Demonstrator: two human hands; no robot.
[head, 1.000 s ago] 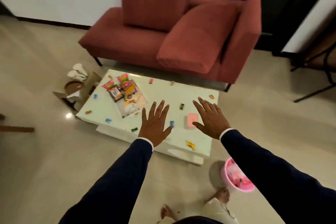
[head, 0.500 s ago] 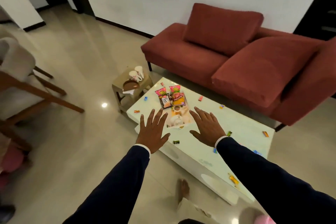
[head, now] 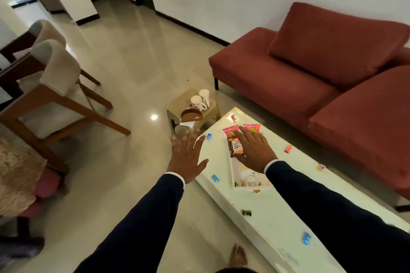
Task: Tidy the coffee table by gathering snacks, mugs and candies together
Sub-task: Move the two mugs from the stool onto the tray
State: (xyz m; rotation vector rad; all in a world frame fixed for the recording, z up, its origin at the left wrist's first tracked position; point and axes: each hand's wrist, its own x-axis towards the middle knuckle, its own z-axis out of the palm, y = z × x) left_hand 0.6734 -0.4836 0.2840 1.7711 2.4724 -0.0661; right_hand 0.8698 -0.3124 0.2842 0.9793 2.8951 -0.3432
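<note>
a glossy beige tile floor runs back to a white wall, mirroring the light in soft streaks. at far left stand wooden chairs with pale padded backs. further right a small tan stool sits just off the end of the bench; on it stand two white mugs, glazed and cylindrical, side by side, with a brown curved holder in front of them.

the left hand, out of a dark sleeve with a white cuff, hovers palm down over the floor at the bench's near corner, its fingers spread wide and flat, holding nothing.

the bench is a long white slab with a smooth shiny top. small foil-wrapped candies lie scattered on it: a blue candy near the left edge, a green candy, another blue one nearer the camera, a red candy and a yellow one toward the sofa side.

the right hand is stretched flat, fingers open and slightly splayed, over a cluster of crinkly snack packets: two pink, one brown. whether it touches them i cannot tell. below it lies a pale printed tray.

a rust-red fabric sofa with plump cushions lines the right.
</note>
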